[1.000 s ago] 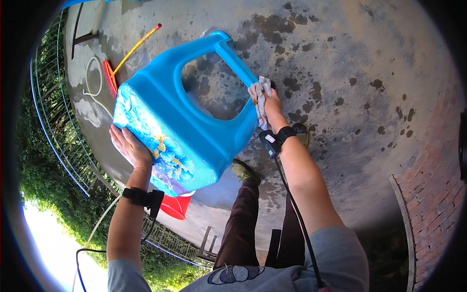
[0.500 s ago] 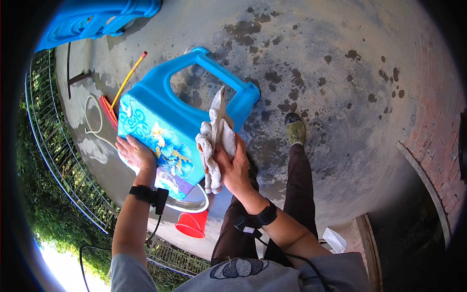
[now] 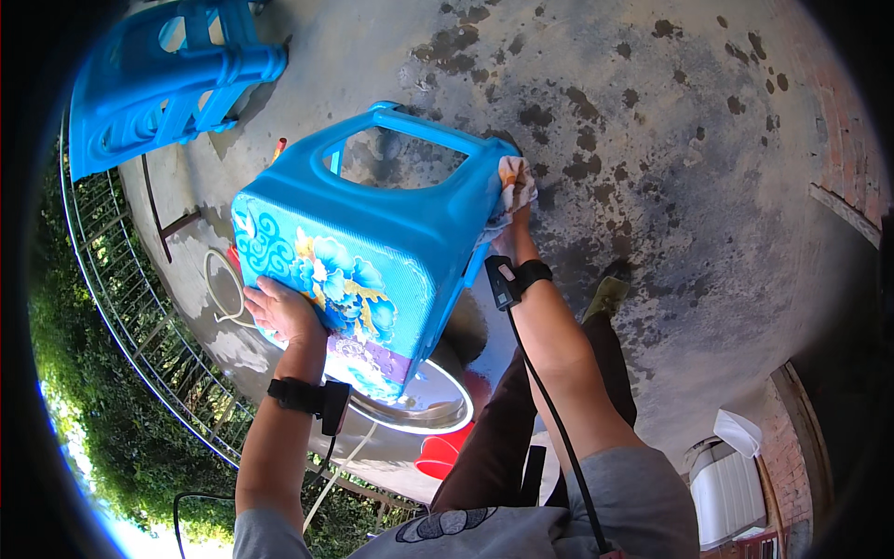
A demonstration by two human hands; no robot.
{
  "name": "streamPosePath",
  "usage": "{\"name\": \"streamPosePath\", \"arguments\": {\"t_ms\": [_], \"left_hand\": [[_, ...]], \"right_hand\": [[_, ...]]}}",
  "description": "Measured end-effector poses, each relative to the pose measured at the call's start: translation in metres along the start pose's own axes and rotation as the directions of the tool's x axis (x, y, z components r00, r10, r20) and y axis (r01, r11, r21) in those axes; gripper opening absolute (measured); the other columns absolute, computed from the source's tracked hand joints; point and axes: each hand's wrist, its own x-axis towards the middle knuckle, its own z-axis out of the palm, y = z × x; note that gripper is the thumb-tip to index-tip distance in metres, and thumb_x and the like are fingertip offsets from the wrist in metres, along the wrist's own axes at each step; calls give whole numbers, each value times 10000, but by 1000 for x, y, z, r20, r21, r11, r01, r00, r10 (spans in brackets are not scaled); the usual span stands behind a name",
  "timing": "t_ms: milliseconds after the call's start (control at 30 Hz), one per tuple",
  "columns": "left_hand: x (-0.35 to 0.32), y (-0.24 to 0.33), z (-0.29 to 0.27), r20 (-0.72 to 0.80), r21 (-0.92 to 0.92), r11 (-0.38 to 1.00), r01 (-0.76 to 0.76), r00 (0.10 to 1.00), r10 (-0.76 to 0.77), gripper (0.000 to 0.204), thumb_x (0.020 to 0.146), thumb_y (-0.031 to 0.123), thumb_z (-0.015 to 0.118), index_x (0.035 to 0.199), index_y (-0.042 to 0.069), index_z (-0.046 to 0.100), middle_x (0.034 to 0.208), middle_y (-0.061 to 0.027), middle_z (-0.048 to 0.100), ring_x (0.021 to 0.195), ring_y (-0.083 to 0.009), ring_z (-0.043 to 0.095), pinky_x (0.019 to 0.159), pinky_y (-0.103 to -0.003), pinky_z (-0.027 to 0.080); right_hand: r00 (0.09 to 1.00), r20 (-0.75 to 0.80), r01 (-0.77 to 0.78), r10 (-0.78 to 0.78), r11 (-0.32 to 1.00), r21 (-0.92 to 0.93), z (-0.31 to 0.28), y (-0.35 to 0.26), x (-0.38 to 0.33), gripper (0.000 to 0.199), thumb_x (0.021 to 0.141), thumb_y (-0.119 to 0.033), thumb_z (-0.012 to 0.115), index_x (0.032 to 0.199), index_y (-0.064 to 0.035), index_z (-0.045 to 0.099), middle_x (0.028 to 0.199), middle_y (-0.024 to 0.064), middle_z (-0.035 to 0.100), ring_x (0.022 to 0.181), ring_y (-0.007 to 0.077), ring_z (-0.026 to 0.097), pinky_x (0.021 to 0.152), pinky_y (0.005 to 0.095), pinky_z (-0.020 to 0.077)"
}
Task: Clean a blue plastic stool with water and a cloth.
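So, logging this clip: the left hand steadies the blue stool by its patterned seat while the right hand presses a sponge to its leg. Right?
Not quite: the head view shows the right hand pressing a cloth, not a sponge. The left hand does steady the blue stool.

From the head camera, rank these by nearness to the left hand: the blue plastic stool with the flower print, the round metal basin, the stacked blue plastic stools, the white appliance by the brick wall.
1. Blue plastic stool with flower print: the left hand presses on its seat.
2. Round metal basin: just below the stool, to the hand's right.
3. Stacked blue plastic stools: upper left on the concrete.
4. White appliance: far lower right by the brick wall.
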Motion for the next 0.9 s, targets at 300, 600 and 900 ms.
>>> {"name": "streamPosePath", "arguments": {"t_ms": [300, 600, 900], "left_hand": [[1, -2, -2, -10, -6, 998, -55, 998, 55, 798, 1059, 630, 275, 1621, 67, 329, 1668, -221, 302, 1550, -385, 269, 1261, -541, 184], [13, -11, 1, -56, 28, 995, -92, 994, 94, 764, 1076, 570, 272, 1584, 8, 376, 1616, -240, 394, 1525, -375, 322, 1245, -489, 245], [4, -6, -1, -43, -67, 994, -89, 995, 86, 718, 1073, 531, 325, 1527, -11, 449, 1562, -262, 452, 1460, -406, 416, 1216, -512, 314]], "right_hand": [[728, -184, -402, 660, 629, 665, 80, -121, -93, 475, 1059, -558, 457, 1284, -143, 516, 1134, 52, 596, 983, 203, 627, 792, 391, 532], [912, -125, -216, 390, 717, 662, 139, -158, -240, 450, 1047, -351, 589, 1351, -46, 459, 1165, 117, 578, 905, 197, 636, 754, 329, 559], [884, -44, -292, 466, 622, 727, 108, -96, -235, 363, 1102, -320, 498, 1393, -125, 403, 1260, 79, 525, 1067, 180, 569, 888, 310, 533]]}}
